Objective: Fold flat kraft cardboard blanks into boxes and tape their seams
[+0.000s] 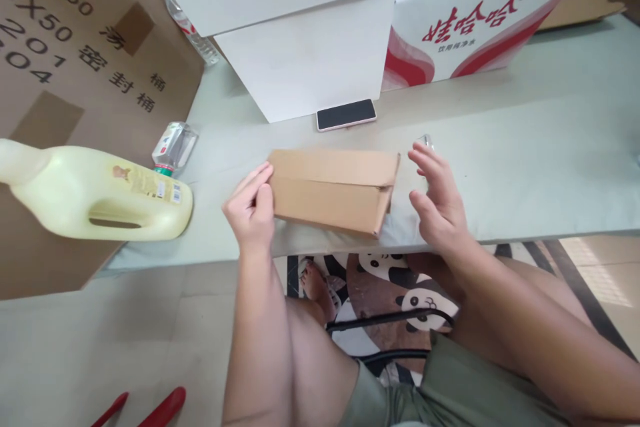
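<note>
A small brown cardboard box (327,197) lies at the front edge of the covered table, its long side facing me and a flap at its right end standing slightly out. My left hand (253,203) grips the left end, thumb on the near side and fingers bent over the far corner. To the right of the box, a short gap away, my right hand (437,197) is raised with its fingers apart and nothing in them. Just behind those fingers sits a small clear object (427,141), mostly hidden by the hand.
Behind the box lie a phone (346,115) and a white carton (310,53), beside a red-and-white carton (460,27). On the left are a yellow jug (100,193), a small clear bottle (174,145), a water bottle (193,30) and a large printed carton (125,73).
</note>
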`<state>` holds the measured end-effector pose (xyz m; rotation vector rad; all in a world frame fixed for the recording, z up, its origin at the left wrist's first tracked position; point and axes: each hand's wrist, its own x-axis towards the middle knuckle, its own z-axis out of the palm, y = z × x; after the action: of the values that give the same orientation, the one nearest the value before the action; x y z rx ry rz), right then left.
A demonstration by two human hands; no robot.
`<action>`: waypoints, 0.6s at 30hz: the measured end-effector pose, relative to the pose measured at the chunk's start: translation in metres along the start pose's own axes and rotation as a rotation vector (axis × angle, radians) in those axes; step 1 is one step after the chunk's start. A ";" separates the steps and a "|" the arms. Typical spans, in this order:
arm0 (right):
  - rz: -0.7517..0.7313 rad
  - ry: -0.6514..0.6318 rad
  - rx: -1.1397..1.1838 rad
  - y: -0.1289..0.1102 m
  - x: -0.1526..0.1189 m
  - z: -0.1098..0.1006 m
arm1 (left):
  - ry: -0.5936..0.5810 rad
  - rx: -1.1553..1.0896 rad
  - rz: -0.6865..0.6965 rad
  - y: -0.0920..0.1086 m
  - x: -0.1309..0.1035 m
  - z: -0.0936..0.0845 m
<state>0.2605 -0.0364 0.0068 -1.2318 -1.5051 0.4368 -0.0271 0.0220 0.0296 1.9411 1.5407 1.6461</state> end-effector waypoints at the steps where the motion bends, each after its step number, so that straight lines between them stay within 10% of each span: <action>1: 0.084 0.013 -0.022 0.002 0.002 -0.001 | 0.020 -0.021 -0.049 -0.005 0.002 -0.003; 5: 0.385 -0.294 -0.007 0.005 0.005 -0.001 | 0.159 -0.108 -0.287 -0.024 0.008 -0.011; 9: 0.175 -0.588 0.191 -0.001 -0.002 0.009 | 0.143 -0.216 -0.527 -0.026 0.003 0.001; 18: -0.072 -0.385 0.154 -0.010 0.001 0.006 | -0.695 -0.452 -0.963 -0.008 -0.023 0.023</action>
<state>0.2508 -0.0375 0.0127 -1.0059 -1.7956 0.7602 -0.0102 0.0183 0.0011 1.0410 1.2980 0.6995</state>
